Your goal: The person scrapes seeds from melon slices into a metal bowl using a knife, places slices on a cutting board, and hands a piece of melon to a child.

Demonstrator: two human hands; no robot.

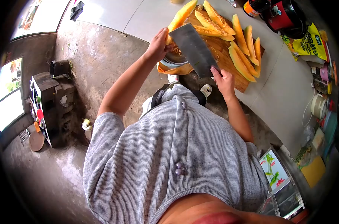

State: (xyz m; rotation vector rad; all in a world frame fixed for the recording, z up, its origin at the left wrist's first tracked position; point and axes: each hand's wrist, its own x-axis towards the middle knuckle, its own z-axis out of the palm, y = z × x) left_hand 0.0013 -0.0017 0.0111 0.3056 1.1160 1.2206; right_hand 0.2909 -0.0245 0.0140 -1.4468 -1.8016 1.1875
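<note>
In the head view my left hand (160,45) is closed around the lower end of a long orange melon slice (182,15). My right hand (225,83) grips a cleaver (195,50) by its handle, which the fingers mostly cover. The broad grey blade slants up toward the held slice and overlaps its lower part; whether they touch, I cannot tell. Behind the blade lies a wooden cutting board (241,86). On it rest several melon slices (240,61), some with seeds. Below the left hand is a metal bowl (172,59), partly hidden by the cleaver, with orange material around it.
The board lies on a light tiled counter (268,99). A red and black pot (285,16), a dark jar (254,6) and a yellow bag (310,44) stand beyond it. On the floor at left are a dark bucket (59,68) and a stove-like block (46,84).
</note>
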